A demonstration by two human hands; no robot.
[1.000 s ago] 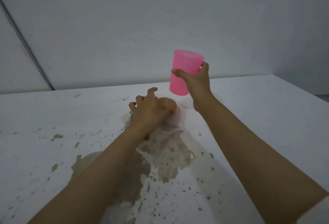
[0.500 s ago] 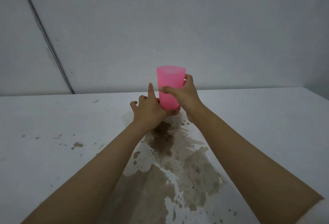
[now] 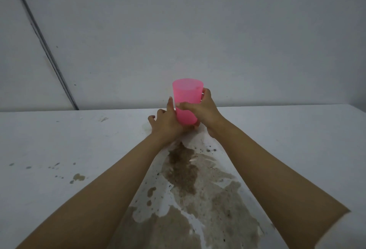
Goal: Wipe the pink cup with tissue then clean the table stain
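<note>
Fingers first: the right hand (image 3: pixel 202 110) is wrapped round the cup (image 3: pixel 187 101), thumb across the near side, the other fingers tucked behind. It's holding the cup upright, just above the far end of the table (image 3: pixel 297 139). Left hand (image 3: pixel 168 125) is cupped against the cup's lower left side and bottom, one finger pointing up along the wall, the others loosely curled. I can't see any tissue in it, so can't tell if it's holding one underneath.

What matters for the next bit: the cup's long axis runs straight up and down, mouth on top, and sits between the two hands, touching both. I'd guess the wiping is on the base and lower wall.

Big brown stain (image 3: pixel 190 189) spreads toward the person, below both forearms, not cleaned yet.
</note>
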